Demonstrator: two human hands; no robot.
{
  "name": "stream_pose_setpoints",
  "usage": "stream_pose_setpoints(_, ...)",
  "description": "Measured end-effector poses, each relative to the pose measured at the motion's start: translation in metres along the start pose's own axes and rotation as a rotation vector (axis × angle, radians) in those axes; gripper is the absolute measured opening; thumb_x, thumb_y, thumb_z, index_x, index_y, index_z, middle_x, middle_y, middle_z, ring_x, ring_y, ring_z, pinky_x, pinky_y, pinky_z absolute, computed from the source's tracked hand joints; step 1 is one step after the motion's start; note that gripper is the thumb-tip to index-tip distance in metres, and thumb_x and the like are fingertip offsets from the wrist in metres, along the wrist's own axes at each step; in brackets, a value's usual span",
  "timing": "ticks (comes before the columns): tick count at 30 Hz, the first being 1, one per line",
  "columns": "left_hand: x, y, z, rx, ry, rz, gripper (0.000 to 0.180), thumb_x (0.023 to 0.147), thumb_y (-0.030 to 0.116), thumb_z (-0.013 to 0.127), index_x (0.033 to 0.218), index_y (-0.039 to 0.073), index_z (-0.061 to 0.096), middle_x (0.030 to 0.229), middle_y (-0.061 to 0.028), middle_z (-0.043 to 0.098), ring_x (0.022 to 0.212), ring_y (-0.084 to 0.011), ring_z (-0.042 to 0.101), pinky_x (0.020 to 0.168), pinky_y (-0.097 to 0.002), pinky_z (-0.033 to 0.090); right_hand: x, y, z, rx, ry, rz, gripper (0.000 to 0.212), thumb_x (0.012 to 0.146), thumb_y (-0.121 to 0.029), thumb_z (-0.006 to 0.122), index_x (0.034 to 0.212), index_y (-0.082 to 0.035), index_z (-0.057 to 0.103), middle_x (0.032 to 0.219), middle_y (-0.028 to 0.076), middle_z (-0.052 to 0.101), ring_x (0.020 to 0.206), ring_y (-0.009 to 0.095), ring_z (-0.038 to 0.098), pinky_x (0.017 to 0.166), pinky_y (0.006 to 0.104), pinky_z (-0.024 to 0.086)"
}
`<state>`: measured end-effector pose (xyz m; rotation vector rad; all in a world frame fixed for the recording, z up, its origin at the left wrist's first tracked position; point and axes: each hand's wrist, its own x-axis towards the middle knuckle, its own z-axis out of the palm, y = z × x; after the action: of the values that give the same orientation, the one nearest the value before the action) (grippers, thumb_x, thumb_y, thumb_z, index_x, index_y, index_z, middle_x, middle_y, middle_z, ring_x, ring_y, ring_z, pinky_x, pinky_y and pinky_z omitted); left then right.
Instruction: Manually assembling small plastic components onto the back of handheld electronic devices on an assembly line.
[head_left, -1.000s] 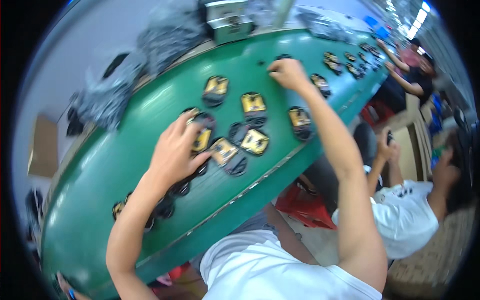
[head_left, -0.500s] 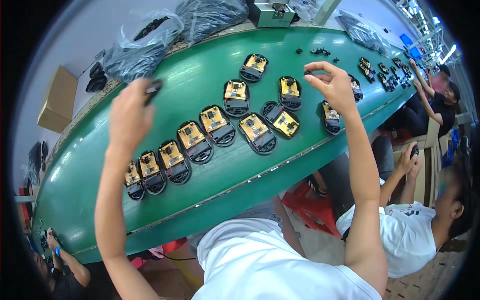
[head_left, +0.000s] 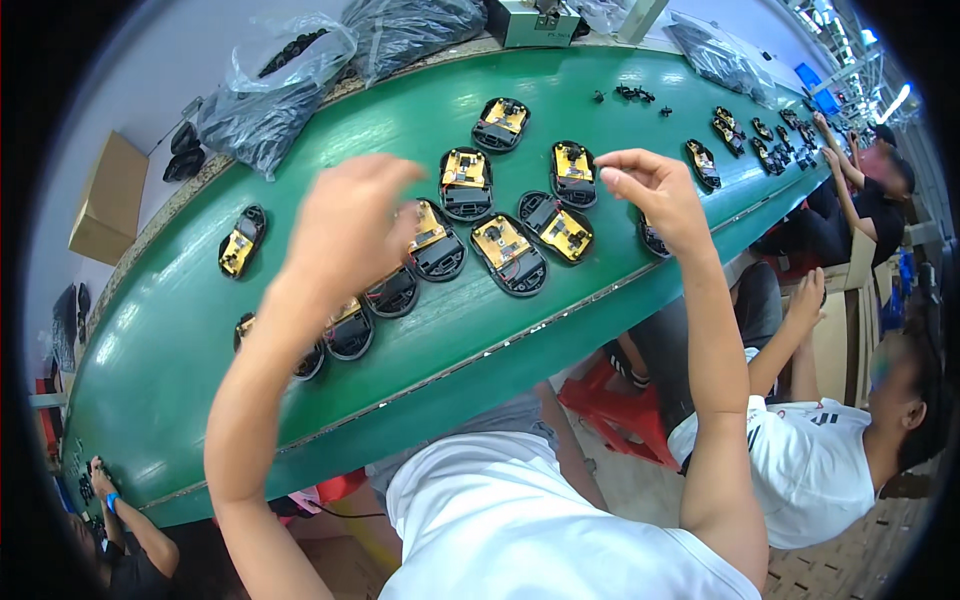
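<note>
Several open computer mouse bases with yellow circuit boards lie on the green work surface. My left hand [head_left: 352, 222], blurred by motion, passes over a slanting row of them, fingers and thumb apart with nothing visible between them. It partly covers a mouse base [head_left: 434, 242]. One mouse base [head_left: 242, 242] lies alone to the left of that hand. My right hand [head_left: 660, 195] hovers beside another mouse base [head_left: 574, 174], thumb and fingertips pinched together. Whatever is in the pinch is too small to name. Two mouse bases [head_left: 503, 255] [head_left: 558, 228] lie between my hands, nearer to me.
Clear plastic bags of dark parts [head_left: 265, 120] line the far edge, with a green-grey metal box [head_left: 532, 24] beside them. Small black parts [head_left: 634, 93] lie toward the back. A cardboard box [head_left: 110, 195] stands left. A co-worker in a white shirt [head_left: 800, 470] sits right.
The mouse base that was in my left hand now lies on the surface at the left. My left hand has moved right, over the row. The right hand stays nearly in place, still pinched.
</note>
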<state>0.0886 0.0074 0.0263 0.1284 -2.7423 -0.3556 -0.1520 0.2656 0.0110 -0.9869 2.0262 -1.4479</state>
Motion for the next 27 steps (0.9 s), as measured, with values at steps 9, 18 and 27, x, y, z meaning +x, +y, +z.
stream_pose_setpoints(9,0.046,0.089,0.095,0.013,0.001,0.042,0.056,0.072,0.050,0.079,0.098,0.003,0.067,0.097,-0.0122,0.062,0.097,-0.0301,0.060,0.083,-0.0436,0.046,-0.032,0.008,0.011,0.156,-0.005,-0.027,0.028,0.089,-0.004,0.072,0.114,0.005,0.064,0.104,0.006,0.068,0.092,0.010,0.067,0.081,0.0228,0.054)
stream_pose_setpoints(18,0.019,0.082,0.102,0.146,0.121,0.046,0.077,0.069,0.066,0.075,0.111,0.003,0.059,0.100,-0.0104,0.058,0.098,-0.0270,0.056,0.085,-0.0419,0.041,-0.046,0.033,0.045,0.204,0.053,0.020,0.027,0.091,-0.005,0.069,0.117,0.004,0.064,0.106,0.006,0.068,0.097,0.010,0.065,0.085,0.0242,0.052)
stream_pose_setpoints(27,-0.015,0.061,0.064,0.112,-0.065,-0.024,0.046,0.077,0.044,0.074,0.086,0.000,0.066,0.098,-0.0144,0.061,0.094,-0.0305,0.060,0.083,-0.0424,0.046,-0.061,0.025,0.088,0.335,0.087,-0.035,0.029,0.089,0.000,0.070,0.117,0.006,0.062,0.114,0.010,0.067,0.105,0.016,0.065,0.092,0.0281,0.054)
